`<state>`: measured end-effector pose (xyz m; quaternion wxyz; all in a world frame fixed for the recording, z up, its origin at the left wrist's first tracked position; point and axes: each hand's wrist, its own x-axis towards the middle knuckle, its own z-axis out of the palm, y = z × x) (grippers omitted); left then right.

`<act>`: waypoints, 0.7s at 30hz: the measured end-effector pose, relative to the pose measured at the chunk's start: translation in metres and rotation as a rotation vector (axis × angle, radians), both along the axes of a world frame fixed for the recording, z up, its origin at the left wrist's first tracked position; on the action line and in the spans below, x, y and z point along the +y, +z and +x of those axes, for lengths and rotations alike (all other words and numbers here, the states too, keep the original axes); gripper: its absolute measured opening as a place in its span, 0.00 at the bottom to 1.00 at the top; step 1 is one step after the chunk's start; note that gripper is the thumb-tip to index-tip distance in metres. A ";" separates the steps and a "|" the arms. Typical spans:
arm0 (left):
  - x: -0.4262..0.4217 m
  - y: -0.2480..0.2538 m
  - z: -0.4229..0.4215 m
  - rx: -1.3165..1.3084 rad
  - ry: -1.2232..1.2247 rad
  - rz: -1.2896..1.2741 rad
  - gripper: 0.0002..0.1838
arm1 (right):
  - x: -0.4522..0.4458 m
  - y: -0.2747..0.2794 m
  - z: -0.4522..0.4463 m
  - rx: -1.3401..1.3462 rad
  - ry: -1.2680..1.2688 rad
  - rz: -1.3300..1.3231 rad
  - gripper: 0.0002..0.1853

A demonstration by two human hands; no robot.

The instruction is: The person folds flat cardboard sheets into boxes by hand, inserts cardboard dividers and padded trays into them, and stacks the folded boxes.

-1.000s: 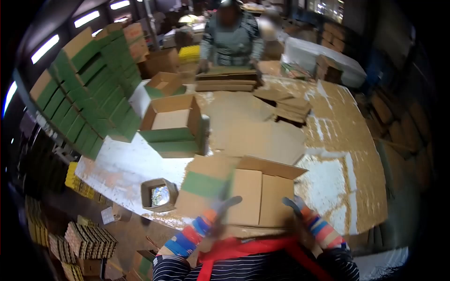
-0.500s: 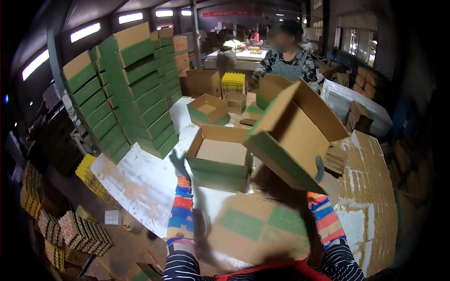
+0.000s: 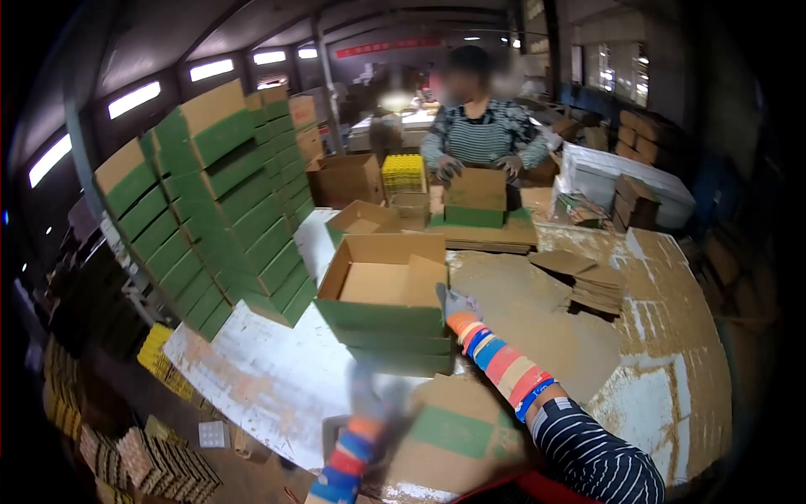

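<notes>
An open-topped cardboard box (image 3: 382,322) with a green lower band sits upright on a short stack of similar boxes in front of me. My right hand (image 3: 458,302), in a grey glove, is at its right wall, fingers apart and touching the side. Below the stack's front left, my left hand (image 3: 374,396) is smeared by motion, so its fingers do not show clearly. Flat cardboard with green patches (image 3: 453,428) lies on the table close to my body, partly behind my right forearm.
Tall stacks of green-banded boxes (image 3: 227,181) stand at the left. Across the table a co-worker (image 3: 478,134) has gloved hands on a small box (image 3: 475,197) over flattened cardboard. Yellow trays (image 3: 405,174) are behind; cardboard pieces (image 3: 594,286) lie at the right.
The tilted box at my right hand has come down onto the stack, now upright. My left hand has moved down and nearer to me. The co-worker's hands now rest on a small box.
</notes>
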<state>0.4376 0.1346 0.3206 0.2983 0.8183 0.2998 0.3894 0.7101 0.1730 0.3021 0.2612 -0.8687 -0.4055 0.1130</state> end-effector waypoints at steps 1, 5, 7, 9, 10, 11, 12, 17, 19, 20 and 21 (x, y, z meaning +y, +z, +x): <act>-0.018 -0.029 0.003 0.144 -0.337 0.219 0.37 | -0.020 0.001 -0.011 -0.194 -0.219 0.063 0.26; -0.112 -0.102 -0.012 0.847 -0.819 0.489 0.50 | -0.141 -0.051 -0.027 -0.241 0.098 0.302 0.27; -0.135 -0.102 -0.017 0.916 -0.752 0.646 0.46 | -0.218 -0.072 -0.059 -0.268 0.278 0.118 0.30; -0.146 -0.100 -0.015 0.858 -0.795 0.602 0.41 | -0.283 -0.083 -0.085 -0.273 0.481 -0.035 0.33; -0.153 -0.098 -0.017 0.831 -0.820 0.573 0.38 | -0.308 -0.077 -0.097 -0.327 0.572 -0.060 0.32; -0.160 -0.086 -0.016 0.769 -0.820 0.525 0.37 | -0.330 -0.071 -0.108 -0.381 0.663 -0.085 0.32; -0.162 -0.071 -0.011 0.707 -0.821 0.480 0.36 | -0.348 -0.065 -0.113 -0.436 0.750 -0.111 0.31; -0.138 0.062 0.018 0.668 -0.904 0.305 0.27 | -0.376 0.072 -0.082 -0.513 0.680 -0.242 0.24; -0.127 0.099 0.030 0.755 -1.076 0.093 0.28 | -0.376 0.105 -0.066 -0.507 0.598 -0.290 0.25; -0.106 0.070 0.034 0.630 -1.230 0.070 0.28 | -0.373 0.106 -0.055 -0.473 0.591 -0.290 0.26; -0.086 0.037 0.041 0.496 -1.376 0.042 0.28 | -0.373 0.103 -0.049 -0.440 0.588 -0.291 0.27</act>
